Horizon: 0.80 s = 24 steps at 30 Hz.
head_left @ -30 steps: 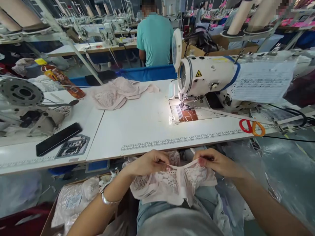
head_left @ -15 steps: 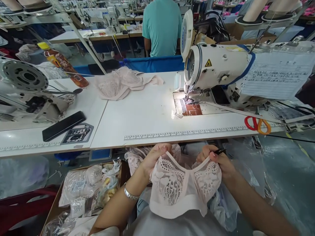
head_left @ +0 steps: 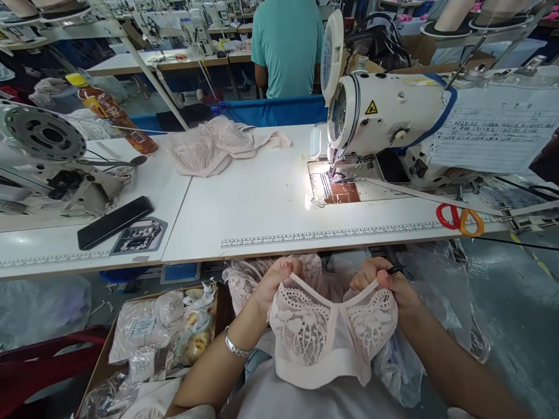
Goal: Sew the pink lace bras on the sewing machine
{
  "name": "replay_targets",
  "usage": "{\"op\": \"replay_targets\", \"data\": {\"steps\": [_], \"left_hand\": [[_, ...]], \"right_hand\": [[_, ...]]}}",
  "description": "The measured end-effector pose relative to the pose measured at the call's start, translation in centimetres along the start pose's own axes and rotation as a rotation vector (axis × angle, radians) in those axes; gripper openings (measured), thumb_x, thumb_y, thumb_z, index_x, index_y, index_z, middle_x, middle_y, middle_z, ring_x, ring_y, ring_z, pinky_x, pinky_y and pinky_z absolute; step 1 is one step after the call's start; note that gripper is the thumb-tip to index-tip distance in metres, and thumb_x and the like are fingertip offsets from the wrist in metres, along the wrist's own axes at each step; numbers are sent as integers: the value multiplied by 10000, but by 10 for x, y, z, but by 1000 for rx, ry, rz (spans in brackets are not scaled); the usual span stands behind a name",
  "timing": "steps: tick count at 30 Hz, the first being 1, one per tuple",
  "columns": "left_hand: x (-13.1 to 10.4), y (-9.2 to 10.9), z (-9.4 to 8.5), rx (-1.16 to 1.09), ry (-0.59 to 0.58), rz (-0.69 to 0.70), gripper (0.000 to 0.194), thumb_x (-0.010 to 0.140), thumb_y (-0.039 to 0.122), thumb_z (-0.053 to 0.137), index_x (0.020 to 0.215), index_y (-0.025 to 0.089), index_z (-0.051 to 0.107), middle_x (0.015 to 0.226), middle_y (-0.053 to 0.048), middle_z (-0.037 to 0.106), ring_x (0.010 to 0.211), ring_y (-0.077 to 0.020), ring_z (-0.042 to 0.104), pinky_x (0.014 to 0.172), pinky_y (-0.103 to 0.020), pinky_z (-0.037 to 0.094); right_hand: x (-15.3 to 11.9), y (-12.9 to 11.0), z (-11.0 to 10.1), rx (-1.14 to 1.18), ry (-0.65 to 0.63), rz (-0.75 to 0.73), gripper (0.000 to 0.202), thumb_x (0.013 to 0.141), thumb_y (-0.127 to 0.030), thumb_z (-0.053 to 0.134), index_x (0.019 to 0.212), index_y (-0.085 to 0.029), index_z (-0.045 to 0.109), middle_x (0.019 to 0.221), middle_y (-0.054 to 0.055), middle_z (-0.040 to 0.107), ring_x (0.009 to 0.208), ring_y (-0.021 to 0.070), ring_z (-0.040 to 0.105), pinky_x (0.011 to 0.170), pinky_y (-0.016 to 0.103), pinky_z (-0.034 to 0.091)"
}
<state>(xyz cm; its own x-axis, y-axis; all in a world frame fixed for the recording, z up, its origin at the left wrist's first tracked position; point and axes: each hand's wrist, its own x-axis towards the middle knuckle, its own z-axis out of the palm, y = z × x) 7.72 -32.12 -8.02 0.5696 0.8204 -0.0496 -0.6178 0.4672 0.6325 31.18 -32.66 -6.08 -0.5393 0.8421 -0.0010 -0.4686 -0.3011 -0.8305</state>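
A pale pink lace bra (head_left: 334, 337) hangs spread between my two hands, over my lap and below the table's front edge. My left hand (head_left: 277, 284) pinches its upper left corner. At the upper right corner, my right hand (head_left: 384, 282) is closed on the fabric, and a small dark pointed tool (head_left: 396, 269) sticks out from its fingers. Behind the bra, more pink lace pieces (head_left: 242, 282) lie partly under the table. Another pink lace garment (head_left: 213, 145) rests crumpled at the back of the white table (head_left: 244, 203).
A lit sewing machine (head_left: 388, 110) stands on the right, near red and orange scissors (head_left: 459, 220). To the left are another machine (head_left: 48, 157), a bottle (head_left: 113, 116) and a black case (head_left: 116, 222). A box of packets (head_left: 148, 337) sits lower left. A person (head_left: 286, 49) is beyond the table.
The bra and both hands have shifted very slightly to the right in the view. Both hands keep their hold on it.
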Motion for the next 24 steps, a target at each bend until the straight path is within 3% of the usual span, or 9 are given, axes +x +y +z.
{"op": "replay_targets", "data": {"steps": [7,18,24], "left_hand": [[1,-2,-2,13,-12,5,640,735,592,790,508,193,344,417,80,294,362,-43,219,360,-174,200],[2,-1,-2,27,-1,-18,647,730,599,793,499,197,343,401,85,291,345,-36,191,355,-187,174],[4,-2,-3,47,16,5,661,732,610,790,483,194,340,394,79,292,337,-35,205,357,-194,170]], "right_hand": [[0,-3,2,-39,45,20,606,747,-607,755,504,-225,352,439,-84,262,410,84,204,448,268,193],[1,-5,0,-27,-47,-26,563,836,-546,717,539,-208,379,464,-85,284,418,72,208,446,251,196],[0,-3,-1,-79,-34,-26,587,823,-570,717,527,-208,364,454,-86,279,411,71,207,440,248,189]]}}
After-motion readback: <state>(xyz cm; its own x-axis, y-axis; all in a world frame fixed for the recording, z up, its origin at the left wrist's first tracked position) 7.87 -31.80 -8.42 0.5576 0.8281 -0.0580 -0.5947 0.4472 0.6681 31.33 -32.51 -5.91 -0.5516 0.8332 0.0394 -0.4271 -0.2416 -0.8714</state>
